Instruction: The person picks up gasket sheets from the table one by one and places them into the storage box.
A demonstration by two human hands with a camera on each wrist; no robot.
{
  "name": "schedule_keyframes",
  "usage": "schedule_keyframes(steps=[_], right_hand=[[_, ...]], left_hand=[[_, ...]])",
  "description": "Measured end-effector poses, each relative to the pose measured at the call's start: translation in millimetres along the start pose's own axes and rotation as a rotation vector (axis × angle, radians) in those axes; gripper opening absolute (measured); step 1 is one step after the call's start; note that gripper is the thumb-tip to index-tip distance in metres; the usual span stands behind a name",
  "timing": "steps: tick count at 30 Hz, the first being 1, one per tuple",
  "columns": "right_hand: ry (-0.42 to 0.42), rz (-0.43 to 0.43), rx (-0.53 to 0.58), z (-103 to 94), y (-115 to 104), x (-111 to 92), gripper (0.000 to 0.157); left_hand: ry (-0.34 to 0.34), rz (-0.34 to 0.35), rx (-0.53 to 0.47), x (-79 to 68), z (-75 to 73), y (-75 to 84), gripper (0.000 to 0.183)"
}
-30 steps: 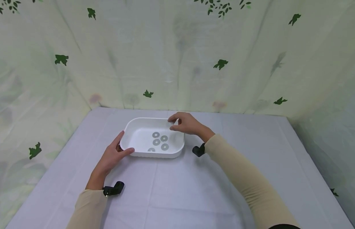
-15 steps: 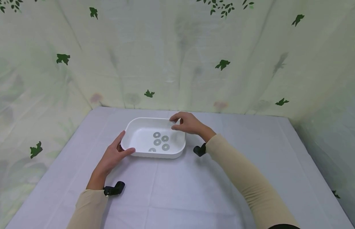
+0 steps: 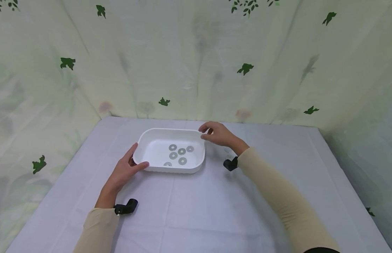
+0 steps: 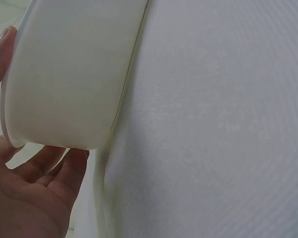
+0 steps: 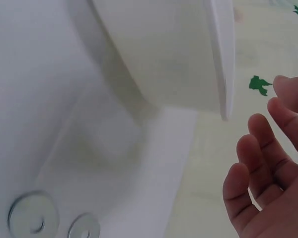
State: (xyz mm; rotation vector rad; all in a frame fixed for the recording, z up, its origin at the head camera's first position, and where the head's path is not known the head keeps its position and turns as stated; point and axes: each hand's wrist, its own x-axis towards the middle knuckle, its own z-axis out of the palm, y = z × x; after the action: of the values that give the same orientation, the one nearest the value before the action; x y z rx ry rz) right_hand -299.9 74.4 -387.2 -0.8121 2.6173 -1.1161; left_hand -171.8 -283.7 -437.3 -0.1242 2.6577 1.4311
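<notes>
A white plastic tray [image 3: 170,169] with rounded corners stands on the table, holding several flat grey washers [image 3: 173,158] on its floor. My left hand [image 3: 122,172] grips the tray's left end, thumb over the front rim and fingertips against the end wall [image 4: 64,89]. Just beyond the back right corner hovers my right hand [image 3: 218,135], its fingers loosely bent with nothing between them. In the right wrist view that hand [image 5: 275,193] is apart from the tray's rim [image 5: 221,74]. Two washers [image 5: 22,215] lie on the cloth below it, partly covered by the wrist in the head view.
A white cloth [image 3: 196,207] covers the table. Behind it hangs a pale curtain [image 3: 196,63] with green leaf prints, close to the back edge. Each wrist wears a black camera [image 3: 127,206].
My right hand lets go of a washer, which now lies at the tray's right side with the others. The hand has moved right, out over the rim. My left hand keeps its grip.
</notes>
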Motion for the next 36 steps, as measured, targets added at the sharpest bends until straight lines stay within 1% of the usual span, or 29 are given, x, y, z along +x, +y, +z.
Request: schedule_keyframes(steps=[4, 10, 15, 19, 25, 28, 33, 36], right_hand=[[-0.004, 0.001, -0.037, -9.6, 7, -12, 0.030], [-0.022, 0.018, -0.100, -29.2, 19, -36, 0.027], [0.000, 0.025, -0.120, -44.0, 36, -55, 0.027], [-0.010, 0.054, -0.128, -50.9, 51, -68, 0.029], [-0.023, 0.096, -0.167, -53.1, 75, -85, 0.030], [-0.016, 0.107, -0.187, -52.3, 87, -90, 0.030], [-0.025, 0.178, -0.157, -47.1, 103, -88, 0.031], [-0.044, 0.216, -0.169, -41.7, 111, -84, 0.033]], left_hand=[[-0.003, 0.006, -0.006, 0.4, 0.2, -0.4, 0.103], [-0.015, 0.018, -0.019, 1.4, 0.3, -1.5, 0.103], [-0.012, 0.022, -0.012, 2.6, 0.4, -1.3, 0.103], [-0.007, 0.023, -0.002, 2.9, 0.8, -1.4, 0.102], [-0.011, 0.017, 0.008, 1.9, 1.8, -0.9, 0.102], [-0.009, 0.011, 0.019, 1.3, 1.4, -0.1, 0.102], [-0.007, 0.010, 0.023, 1.2, -0.2, 1.3, 0.103], [-0.011, 0.006, 0.021, 0.3, -0.5, 1.2, 0.103]])
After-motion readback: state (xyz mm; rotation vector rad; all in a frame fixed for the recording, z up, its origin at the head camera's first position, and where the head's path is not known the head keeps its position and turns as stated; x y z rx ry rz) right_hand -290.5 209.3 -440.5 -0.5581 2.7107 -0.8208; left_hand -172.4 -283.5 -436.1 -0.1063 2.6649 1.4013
